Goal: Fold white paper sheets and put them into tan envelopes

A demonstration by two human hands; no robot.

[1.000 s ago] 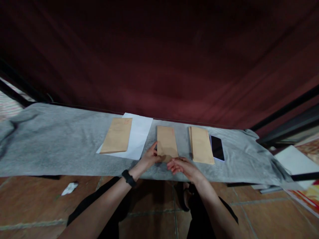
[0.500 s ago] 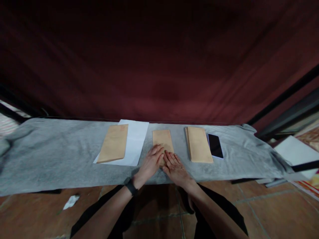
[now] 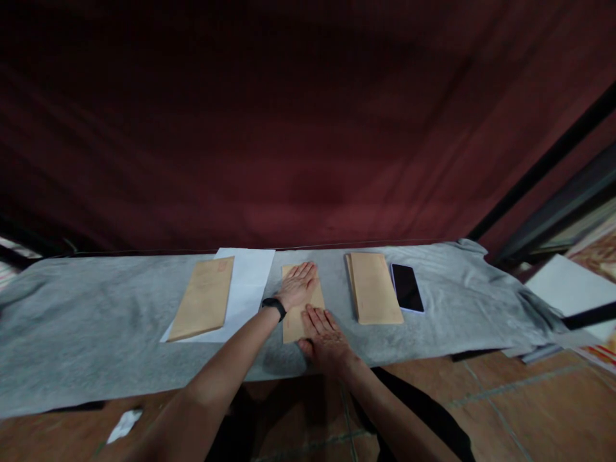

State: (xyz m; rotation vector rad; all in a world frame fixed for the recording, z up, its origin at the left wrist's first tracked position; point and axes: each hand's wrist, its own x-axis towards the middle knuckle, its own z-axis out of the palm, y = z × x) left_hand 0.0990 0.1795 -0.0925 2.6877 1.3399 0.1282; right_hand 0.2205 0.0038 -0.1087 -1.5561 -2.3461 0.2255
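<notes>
A brown paper envelope (image 3: 292,330) lies flat on the grey cloth in front of me. My left hand (image 3: 299,284), with a black band at the wrist, rests flat on its far part, fingers stretched out. Over its near right edge lies my right hand (image 3: 327,337), also flat with fingers a little spread. Part of the envelope is hidden under both hands. To the left, another brown envelope or stack of them (image 3: 202,298) sits on white paper sheets (image 3: 248,289). To the right is a stack of brown envelopes (image 3: 375,289).
A phone (image 3: 407,287) with a dark screen lies beside the right stack. The grey cloth (image 3: 110,321) covers a narrow table or bench. Behind it hangs a dark red curtain (image 3: 308,160). White crumpled paper (image 3: 124,425) lies on the tiled floor (image 3: 510,398).
My left hand has slid away from me to the envelope's far part. My right hand has stayed near its near edge. The camera view has shifted slightly.
</notes>
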